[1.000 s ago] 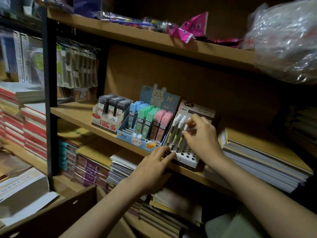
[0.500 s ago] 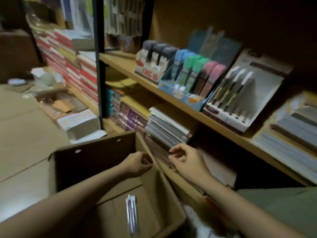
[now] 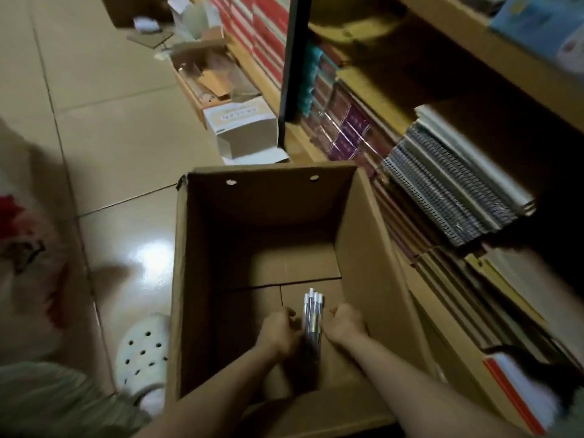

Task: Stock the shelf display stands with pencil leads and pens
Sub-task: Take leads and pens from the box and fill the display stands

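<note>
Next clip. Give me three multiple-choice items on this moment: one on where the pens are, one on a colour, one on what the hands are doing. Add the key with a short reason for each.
1. Where does the bundle of pens lie?
A. on the floor of the cardboard box
B. on the tiled floor
C. on top of the spiral notebooks

2. What colour is the holed shoe beside the box?
A. black
B. red
C. white

3. What are the left hand and right hand doing?
A. resting on the shelf
B. curled on either side of the pens, inside the box
C. folding the box flaps

Key: 1 A, the pens lie on the box bottom between the hands. 2 C, the shoe is plainly white. 3 B, both hands are down in the box flanking the bundle; whether they already grip it cannot be told.
</note>
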A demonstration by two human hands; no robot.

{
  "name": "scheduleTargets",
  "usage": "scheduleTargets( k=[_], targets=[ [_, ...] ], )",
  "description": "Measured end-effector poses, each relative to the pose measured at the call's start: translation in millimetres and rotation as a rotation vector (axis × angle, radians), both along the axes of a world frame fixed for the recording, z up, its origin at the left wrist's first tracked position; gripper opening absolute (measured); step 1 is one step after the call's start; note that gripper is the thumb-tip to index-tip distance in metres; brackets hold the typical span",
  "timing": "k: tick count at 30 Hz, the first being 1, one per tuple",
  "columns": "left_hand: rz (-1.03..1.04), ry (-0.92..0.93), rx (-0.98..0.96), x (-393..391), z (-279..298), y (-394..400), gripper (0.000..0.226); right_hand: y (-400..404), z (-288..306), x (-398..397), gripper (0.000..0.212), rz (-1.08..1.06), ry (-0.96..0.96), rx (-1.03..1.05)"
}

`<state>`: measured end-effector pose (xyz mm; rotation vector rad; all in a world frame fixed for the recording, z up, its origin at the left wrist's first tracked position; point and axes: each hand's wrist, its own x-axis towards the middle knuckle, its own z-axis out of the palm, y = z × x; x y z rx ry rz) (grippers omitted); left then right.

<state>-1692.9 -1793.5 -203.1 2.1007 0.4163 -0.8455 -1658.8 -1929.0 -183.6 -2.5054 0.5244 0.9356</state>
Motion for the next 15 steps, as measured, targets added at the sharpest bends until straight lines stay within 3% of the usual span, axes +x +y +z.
scheduleTargets(
  k=[3, 10, 15],
  targets=[
    [0.119, -0.060, -0.072, 3, -11, -12, 0.049, 2, -22, -3, 0.014, -0.071, -0.006, 0.040],
    [0.209, -0.180, -0.009, 21, -19, -30, 0.024, 13, -45, 12, 0.019, -0.218, -0.052, 0.147],
    [0.183, -0.153, -0.022, 28, -27, -30, 0.023, 12, -56, 15, 0.017, -0.385, -0.023, 0.286]
  ],
)
